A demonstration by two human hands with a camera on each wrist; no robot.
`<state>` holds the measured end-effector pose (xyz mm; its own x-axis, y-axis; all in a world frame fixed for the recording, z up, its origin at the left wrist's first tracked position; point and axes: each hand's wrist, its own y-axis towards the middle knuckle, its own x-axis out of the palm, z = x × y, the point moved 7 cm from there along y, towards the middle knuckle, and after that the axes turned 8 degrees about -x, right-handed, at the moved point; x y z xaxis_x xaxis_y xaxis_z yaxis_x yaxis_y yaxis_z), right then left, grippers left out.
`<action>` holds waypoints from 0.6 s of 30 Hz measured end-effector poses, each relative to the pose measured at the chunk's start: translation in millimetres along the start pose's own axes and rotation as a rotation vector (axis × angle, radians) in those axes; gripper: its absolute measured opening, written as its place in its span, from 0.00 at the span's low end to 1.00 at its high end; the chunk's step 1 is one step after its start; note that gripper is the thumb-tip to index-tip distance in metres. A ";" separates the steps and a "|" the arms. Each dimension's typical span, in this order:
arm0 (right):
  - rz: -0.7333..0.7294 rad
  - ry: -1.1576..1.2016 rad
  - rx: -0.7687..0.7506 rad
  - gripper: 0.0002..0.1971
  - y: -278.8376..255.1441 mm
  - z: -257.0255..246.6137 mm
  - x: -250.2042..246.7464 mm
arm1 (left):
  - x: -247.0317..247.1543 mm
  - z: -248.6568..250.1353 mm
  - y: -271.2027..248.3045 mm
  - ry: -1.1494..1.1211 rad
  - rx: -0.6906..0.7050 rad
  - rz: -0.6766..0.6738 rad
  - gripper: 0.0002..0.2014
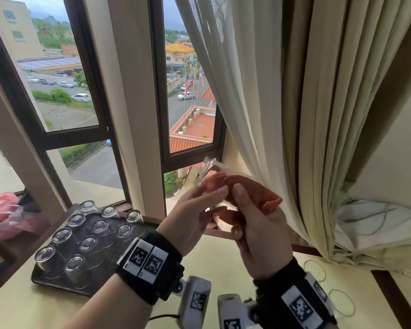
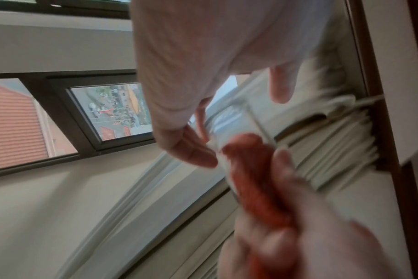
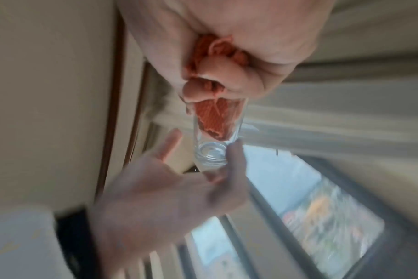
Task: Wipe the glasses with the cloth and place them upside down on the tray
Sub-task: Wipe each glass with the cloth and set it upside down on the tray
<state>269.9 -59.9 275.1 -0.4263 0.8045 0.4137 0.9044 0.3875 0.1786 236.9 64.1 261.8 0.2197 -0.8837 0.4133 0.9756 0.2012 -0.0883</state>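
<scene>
Setting: cream table (image 1: 211, 276) under me, set against a window (image 1: 64, 74), with pale curtains (image 1: 282, 103) hanging on my right.
Right hand: my right hand (image 1: 259, 229) is fisted around the orange cloth (image 1: 259, 191); its bunched end is pushed into the mouth of the glass (image 3: 211, 139).
Left hand: my left hand (image 1: 192, 214) has its fingers nearly straight and spread, fingertips touching the glass near its base; no real grip shows.
Glass: clear, tilted, thick base pointing away toward the window, held in the air between both hands.
Tray: the dark tray (image 1: 57, 281) lies down to my left, with ten glasses (image 1: 88, 243) already standing upside down on it.
Step, I judge: wiping the inside; turning over and placing not yet done.
Risk: only fingertips and the stuffed cloth hold the glass, so a hard twist could slip it loose onto the table.
Risk at placing: free room seems to be at the tray's near right, and a careless set-down could knock the neighbours.
</scene>
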 end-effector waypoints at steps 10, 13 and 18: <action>-0.363 -1.263 -1.120 0.21 -26.5 -24.3 8.8 | -15.2 12.9 6.4 -0.008 -0.261 0.034 0.38; -0.407 -1.384 -0.933 0.25 -12.8 -9.3 11.1 | -20.8 14.9 10.2 -0.006 -0.108 0.111 0.24; -0.395 -0.969 -0.161 0.18 9.6 36.5 -2.4 | -20.2 15.9 14.3 -0.009 -0.007 0.069 0.21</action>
<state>279.1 -41.7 243.2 -0.4578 0.6774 -0.5757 0.6602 0.6928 0.2902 246.3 91.5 266.6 0.2860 -0.8639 0.4145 0.9582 0.2581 -0.1232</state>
